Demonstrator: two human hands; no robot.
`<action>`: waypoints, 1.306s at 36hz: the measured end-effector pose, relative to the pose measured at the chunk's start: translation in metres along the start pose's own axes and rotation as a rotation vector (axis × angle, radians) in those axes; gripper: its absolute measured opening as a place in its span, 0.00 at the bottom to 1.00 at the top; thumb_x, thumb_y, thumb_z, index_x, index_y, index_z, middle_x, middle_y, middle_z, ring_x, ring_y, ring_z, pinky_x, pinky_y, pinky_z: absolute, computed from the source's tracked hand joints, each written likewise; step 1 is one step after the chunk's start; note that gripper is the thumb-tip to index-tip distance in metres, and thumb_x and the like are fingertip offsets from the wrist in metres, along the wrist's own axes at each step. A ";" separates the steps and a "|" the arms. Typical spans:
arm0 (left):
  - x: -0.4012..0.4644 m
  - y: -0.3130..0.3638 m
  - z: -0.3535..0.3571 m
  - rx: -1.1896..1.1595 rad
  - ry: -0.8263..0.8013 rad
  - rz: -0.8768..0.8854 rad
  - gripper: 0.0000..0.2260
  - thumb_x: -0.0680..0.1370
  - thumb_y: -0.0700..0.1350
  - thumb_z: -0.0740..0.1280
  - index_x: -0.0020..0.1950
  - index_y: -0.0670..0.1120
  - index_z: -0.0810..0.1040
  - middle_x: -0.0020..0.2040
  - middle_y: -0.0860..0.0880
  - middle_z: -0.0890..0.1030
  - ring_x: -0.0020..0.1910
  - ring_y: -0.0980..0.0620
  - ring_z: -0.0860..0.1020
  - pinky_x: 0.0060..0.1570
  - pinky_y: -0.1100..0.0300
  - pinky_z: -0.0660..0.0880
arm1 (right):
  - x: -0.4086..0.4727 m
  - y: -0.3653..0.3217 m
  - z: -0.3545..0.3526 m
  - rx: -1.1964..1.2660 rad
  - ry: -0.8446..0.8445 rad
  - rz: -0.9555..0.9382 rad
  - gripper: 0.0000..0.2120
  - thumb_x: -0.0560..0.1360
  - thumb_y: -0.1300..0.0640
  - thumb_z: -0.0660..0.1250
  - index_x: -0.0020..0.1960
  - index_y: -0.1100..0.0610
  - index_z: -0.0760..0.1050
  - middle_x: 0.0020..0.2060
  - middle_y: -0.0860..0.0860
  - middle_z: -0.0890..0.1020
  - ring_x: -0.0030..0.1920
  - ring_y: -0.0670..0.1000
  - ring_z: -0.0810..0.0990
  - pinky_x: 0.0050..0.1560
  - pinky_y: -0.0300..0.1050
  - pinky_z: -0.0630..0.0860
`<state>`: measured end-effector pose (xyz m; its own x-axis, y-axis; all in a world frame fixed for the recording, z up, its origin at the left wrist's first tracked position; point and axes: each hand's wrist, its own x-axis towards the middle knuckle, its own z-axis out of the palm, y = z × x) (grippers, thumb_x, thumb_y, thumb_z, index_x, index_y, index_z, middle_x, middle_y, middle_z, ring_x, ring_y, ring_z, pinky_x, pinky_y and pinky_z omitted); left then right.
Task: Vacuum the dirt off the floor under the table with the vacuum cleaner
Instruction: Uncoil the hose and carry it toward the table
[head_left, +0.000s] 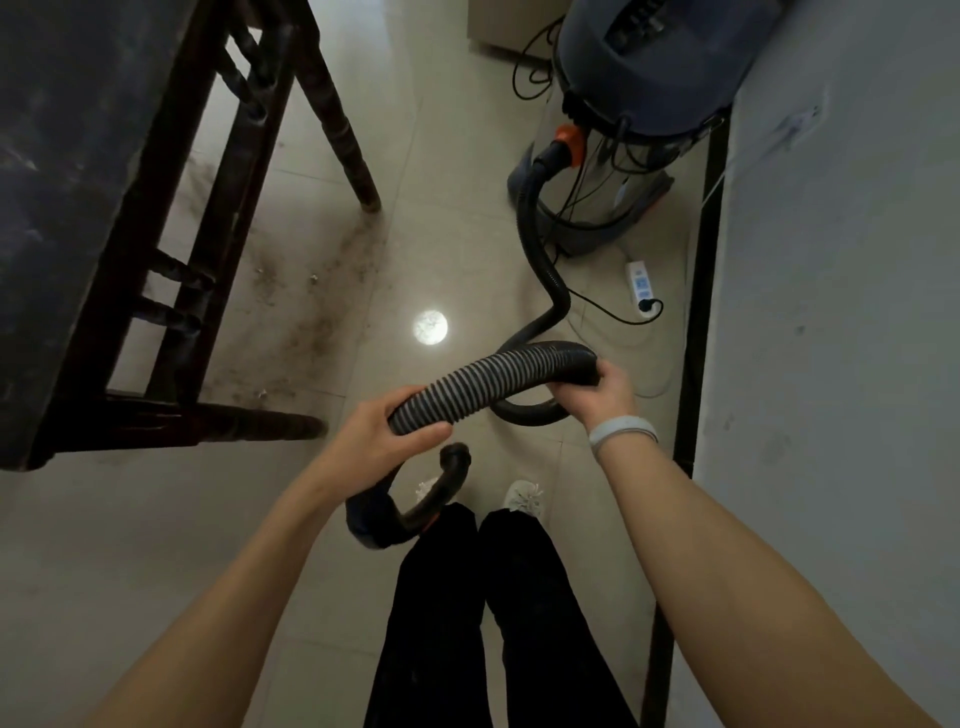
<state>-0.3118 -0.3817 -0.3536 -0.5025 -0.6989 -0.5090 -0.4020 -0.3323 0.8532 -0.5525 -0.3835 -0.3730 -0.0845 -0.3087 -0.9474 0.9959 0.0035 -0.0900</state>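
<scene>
**Hose gathered in both hands, dirt not yet reached**

The dark wooden worktop (78, 182) fills the space up and to the left of the grip, its legs and rungs standing over the soiled floor. Up and to the right of the grip stands the vacuum cleaner (639, 93), a drum model with a dark blue head and an orange hose collar, close to the white wall (831, 260). From that collar the black ribbed hose (488, 382) snakes down across the pale tiled floor (441, 182) and loops up into the hands.

The left hand (384, 441) is curled round the hose, thumb along the front of it. The right hand (597, 392), with a pale wristband (623, 434) on its wrist, clasps the hose further along, at the bend. Below the left hand the hose curves down into a hooked end (441, 483) just in front of the person's shoes; whether a nozzle is fitted there cannot be told.

The dirt (280, 291), a dark scatter of dust and crumbs, lies on the tiles up and left of the left hand, between the worktop's legs and well apart from the hose end. A white power strip (640, 286) with a plug in it lies beyond the right hand.

To do this step well, the left hand should likely slide down towards the free end for control, while the right feeds slack. The end should then go in low between the legs, clear of the rungs, with slow overlapping passes.
</scene>
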 end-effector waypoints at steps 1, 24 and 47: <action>-0.001 -0.004 -0.003 -0.001 -0.021 -0.009 0.13 0.72 0.49 0.72 0.54 0.53 0.76 0.40 0.50 0.77 0.36 0.59 0.76 0.37 0.64 0.74 | 0.003 -0.001 0.000 -0.001 -0.021 0.001 0.21 0.79 0.63 0.57 0.70 0.66 0.61 0.66 0.65 0.69 0.67 0.64 0.69 0.69 0.56 0.67; 0.000 0.029 -0.014 0.024 0.209 0.100 0.15 0.72 0.39 0.72 0.54 0.54 0.74 0.43 0.51 0.79 0.39 0.64 0.78 0.39 0.72 0.74 | 0.004 -0.001 -0.038 -1.857 -0.050 -1.116 0.38 0.71 0.56 0.73 0.74 0.52 0.55 0.68 0.54 0.64 0.69 0.54 0.65 0.69 0.55 0.67; 0.019 0.047 0.010 0.632 0.356 0.284 0.24 0.69 0.57 0.74 0.61 0.49 0.74 0.48 0.52 0.80 0.46 0.51 0.78 0.46 0.52 0.77 | -0.061 -0.021 0.025 -2.406 -0.725 -1.420 0.20 0.72 0.47 0.71 0.59 0.53 0.70 0.50 0.49 0.77 0.49 0.50 0.76 0.49 0.47 0.74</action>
<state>-0.3482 -0.4044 -0.3243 -0.4186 -0.8999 -0.1225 -0.7085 0.2391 0.6640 -0.5671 -0.3886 -0.3058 0.2801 -0.9502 -0.1368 -0.8843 -0.1999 -0.4221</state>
